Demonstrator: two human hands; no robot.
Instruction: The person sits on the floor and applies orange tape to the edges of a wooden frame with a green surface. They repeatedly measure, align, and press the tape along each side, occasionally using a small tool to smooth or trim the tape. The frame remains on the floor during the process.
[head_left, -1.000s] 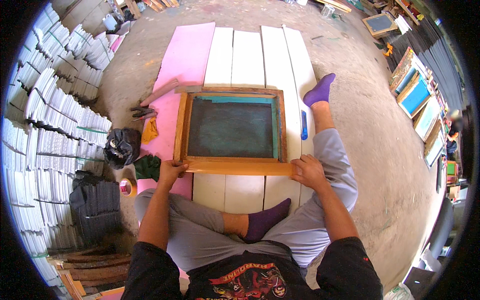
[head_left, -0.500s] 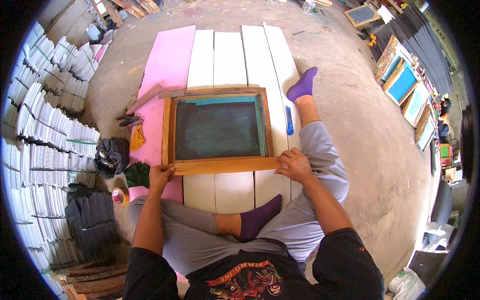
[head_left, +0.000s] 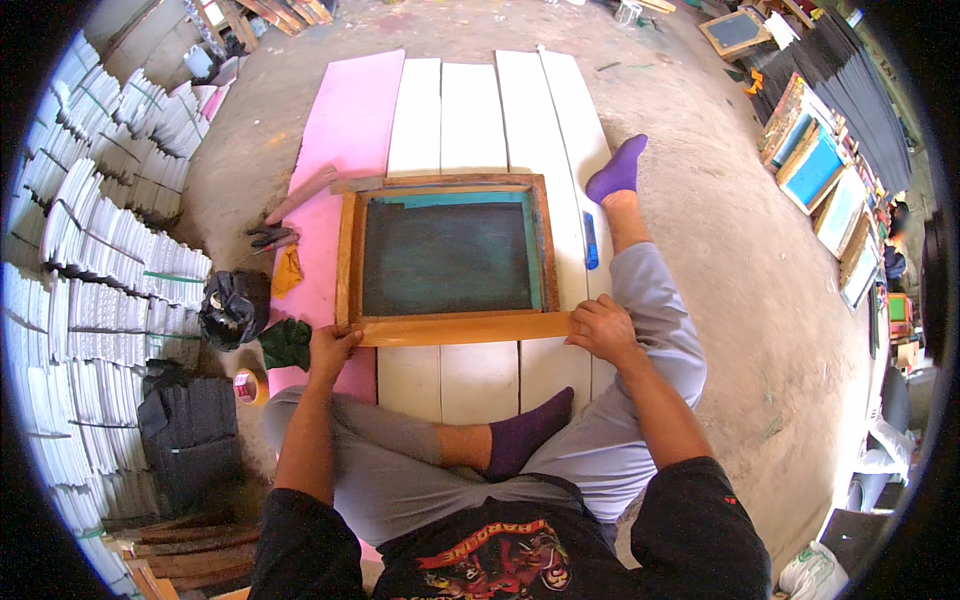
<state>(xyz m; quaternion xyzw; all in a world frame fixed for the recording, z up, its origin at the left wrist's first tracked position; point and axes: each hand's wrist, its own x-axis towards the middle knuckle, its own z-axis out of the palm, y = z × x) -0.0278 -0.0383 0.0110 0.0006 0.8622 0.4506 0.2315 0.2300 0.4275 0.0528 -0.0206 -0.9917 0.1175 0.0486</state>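
A wooden screen-printing frame (head_left: 549,250) with dark mesh edged in teal lies flat before me on white and pink boards. Along its near side stretches a strip of tan tape (head_left: 460,330). My left hand (head_left: 334,350) pinches the strip's left end at the frame's near left corner. At the other end, my right hand (head_left: 602,328) grips the tape with bent fingers, just past the near right corner. The strip looks taut; whether its whole length touches the wood cannot be made out.
A blue cutter (head_left: 590,241) lies right of the frame. On the left are dark-handled tools (head_left: 271,237), a yellow cloth (head_left: 287,271), a dark green cloth (head_left: 287,344), a tape roll (head_left: 250,387) and a black bag (head_left: 232,308). Paper stacks (head_left: 110,300) line the left; more screens (head_left: 813,168) lean right.
The whole view has shifted slightly, so things sit a little farther right. Both hands keep their hold on the tape strip, which stays along the frame's near side.
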